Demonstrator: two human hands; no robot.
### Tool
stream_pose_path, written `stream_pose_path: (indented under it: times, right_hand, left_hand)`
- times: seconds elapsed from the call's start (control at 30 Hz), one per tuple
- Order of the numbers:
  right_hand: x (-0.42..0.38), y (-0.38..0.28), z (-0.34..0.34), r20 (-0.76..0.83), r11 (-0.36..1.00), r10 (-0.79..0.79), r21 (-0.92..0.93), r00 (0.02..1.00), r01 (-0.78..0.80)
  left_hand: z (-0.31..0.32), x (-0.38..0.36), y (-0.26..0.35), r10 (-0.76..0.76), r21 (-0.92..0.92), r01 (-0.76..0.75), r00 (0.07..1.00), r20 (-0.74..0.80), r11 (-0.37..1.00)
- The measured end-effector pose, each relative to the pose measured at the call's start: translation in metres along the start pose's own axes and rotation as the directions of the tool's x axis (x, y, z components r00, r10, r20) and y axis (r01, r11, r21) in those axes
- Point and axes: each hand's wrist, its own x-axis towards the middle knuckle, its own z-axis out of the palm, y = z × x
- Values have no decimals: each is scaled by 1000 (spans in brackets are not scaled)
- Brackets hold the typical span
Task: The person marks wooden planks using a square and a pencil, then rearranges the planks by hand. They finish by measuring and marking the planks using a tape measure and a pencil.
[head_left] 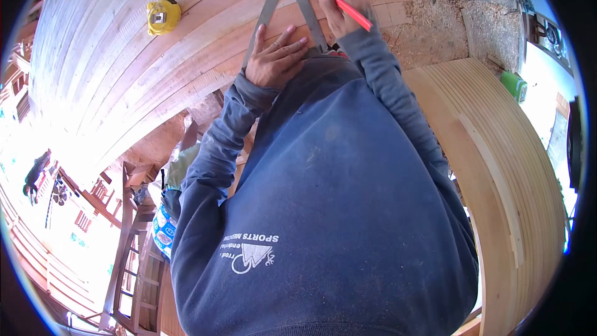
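Observation:
A metal carpenter's square (271, 7) lies on the wooden boards (211, 37), its corner at the top of the view. My left hand (278, 57) rests on the boards between the two arms of the square, fingers spread and touching its left arm. Just right of the square, my right hand (339, 14) holds a red pencil (348, 9), its tip toward the upper left near the right arm of the square. A yellow tape measure (163, 17) sits on the boards to the left.
Sawdust (435, 34) covers a surface at the upper right. A curved stack of light wood (497, 168) stands at the right, with a green object (513, 87) beyond it. Wooden frames (138, 267) stand at the lower left. A distant person (37, 174) shows at the far left.

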Motion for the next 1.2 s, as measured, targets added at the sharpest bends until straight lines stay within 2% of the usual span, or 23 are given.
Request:
stream_pose_path:
  times: [0.13, 0.23, 0.33, 0.43, 0.53, 0.63, 0.73, 0.83, 0.93, 1.03, 1.13, 1.2]
  right_hand:
    - [33, -4, 13, -84, 990, -127, -66, 988, 121]
    - [50, 0, 21, -89, 993, -113, -49, 990, 109]
    - [46, -1, 11, 48, 983, -20, -182, 999, 28]
    - [42, -7, 4, 116, 984, 27, -176, 993, -6]
    - [58, 0, 13, 74, 994, 41, -102, 996, -33]
    - [60, 10, 26, -28, 916, -212, -354, 977, 188]
    - [48, -8, 8, 103, 972, -27, -229, 994, 51]
    - [59, -11, 14, 35, 930, -160, -330, 987, 162]
    - [73, 6, 25, -12, 910, -256, -340, 967, 236]
    - [46, -10, 2, 146, 950, -61, -296, 987, 102]
    - [21, -22, -7, 166, 976, 70, -217, 984, -33]
    - [26, -20, -1, 106, 986, 8, -169, 994, 10]
  left_hand:
    - [0, 1, 0, 5, -6, -5, 1000, 4, 1000]
    - [1, 0, -2, 7, -24, -7, 1000, 2, 1000]
    - [-2, 2, -1, 4, -16, -4, 1000, 23, 1000]
    - [-5, 3, 1, -15, -24, 16, 999, 29, 1000]
    - [-7, 4, 3, -36, -35, 37, 999, 38, 999]
    - [-4, 1, -2, -4, -32, 5, 999, 33, 999]
    - [-2, 1, -3, -9, -20, 9, 1000, 24, 1000]
    - [-4, 2, 0, -27, -38, 28, 999, 21, 999]
    - [-5, 1, 0, -23, -34, 24, 999, 40, 999]
    - [-2, 1, -3, -14, -42, 15, 1000, 28, 999]
    - [-5, 2, -1, -23, -36, 25, 999, 49, 999]
    - [-11, 6, 1, -34, -33, 36, 998, 59, 999]
